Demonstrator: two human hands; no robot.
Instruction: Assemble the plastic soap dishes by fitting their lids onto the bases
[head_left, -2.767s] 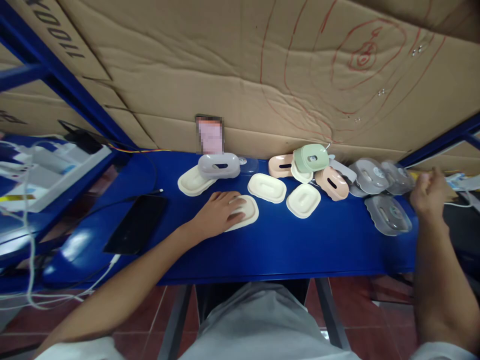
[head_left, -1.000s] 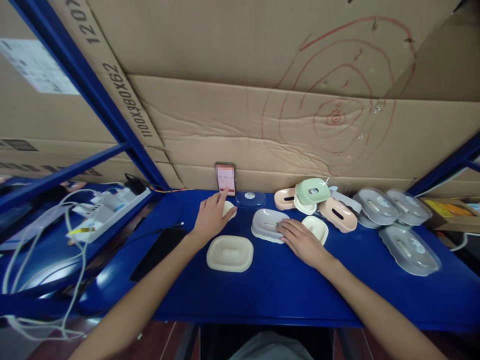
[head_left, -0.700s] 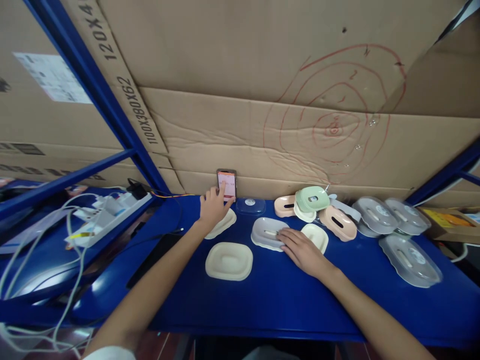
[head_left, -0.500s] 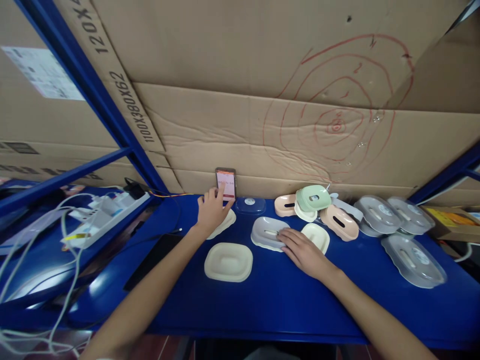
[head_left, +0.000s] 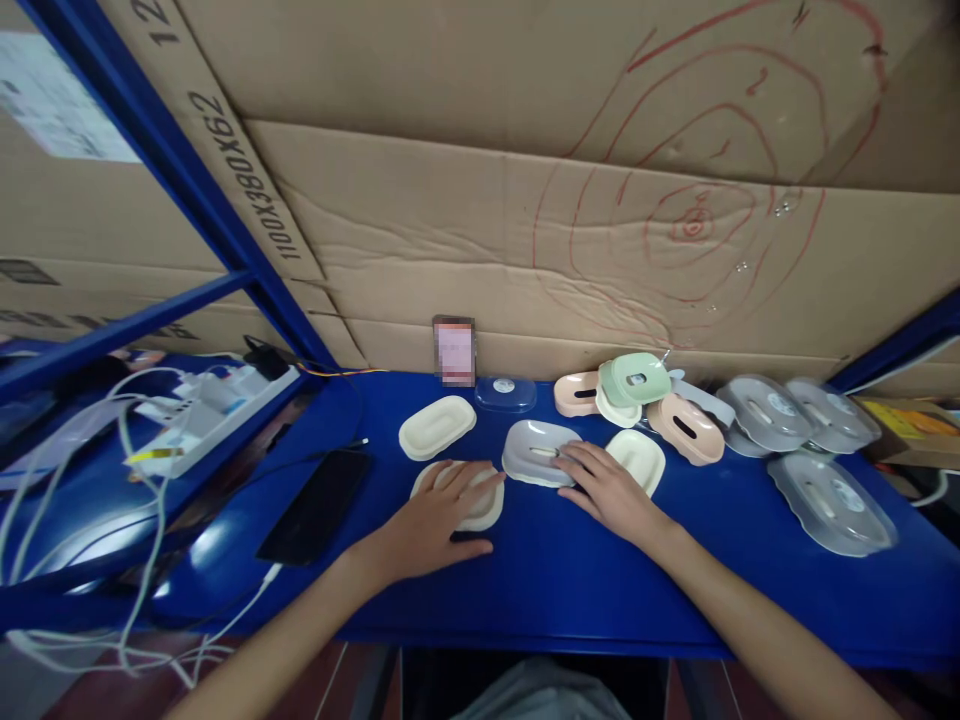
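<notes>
My left hand [head_left: 442, 515] lies palm down over a cream oval tray [head_left: 491, 508], fingers spread and thumb apart, hiding most of it. My right hand [head_left: 611, 490] rests on the right end of a shallow grey dish [head_left: 525, 462] with a raised pale strip in its middle. Its fingers reach over the dish's rim and its thumb is apart from them. A second cream tray [head_left: 439, 427] sits behind my left hand. Just behind my right hand is a cream dish [head_left: 637, 462], partly covered. At the back a clear lid [head_left: 506, 395] lies flat.
A phone [head_left: 455, 352] leans upright against the cardboard wall [head_left: 420, 230]. Another black phone [head_left: 315, 508] lies left, cable attached. Pink dishes [head_left: 686, 430] and a green dish [head_left: 636, 378] are piled at the back; several grey lidded boxes [head_left: 832, 505] sit right. A power strip [head_left: 202, 440] with tangled cables is far left.
My left hand has left the upright phone and come down and nearer, onto the cream tray. My right hand stays at the grey dish. The view has tilted down.
</notes>
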